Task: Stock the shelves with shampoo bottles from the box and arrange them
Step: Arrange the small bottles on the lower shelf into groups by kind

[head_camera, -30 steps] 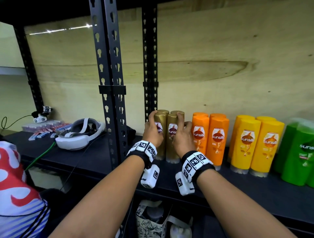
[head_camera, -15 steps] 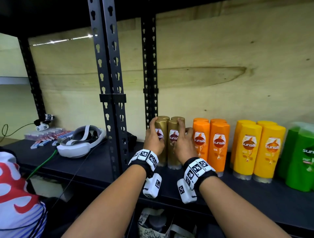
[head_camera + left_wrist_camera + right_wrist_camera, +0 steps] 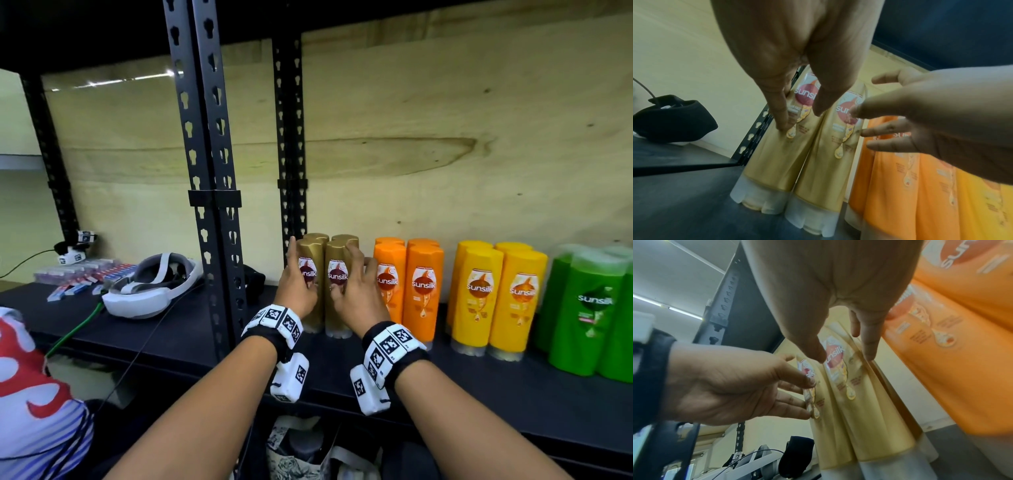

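Black shelf | both hands spread, fingertips on gold bottles | rear gold pair mostly hidden

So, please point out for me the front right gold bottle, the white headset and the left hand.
front right gold bottle [image 3: 337, 318]: head view, lower body under the label.
white headset [image 3: 137, 299]: head view, front visor.
left hand [image 3: 297, 291]: head view, back of the hand.

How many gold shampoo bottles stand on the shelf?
4. Front left and front right stand between the hands; back left and back right show only their tops behind them.
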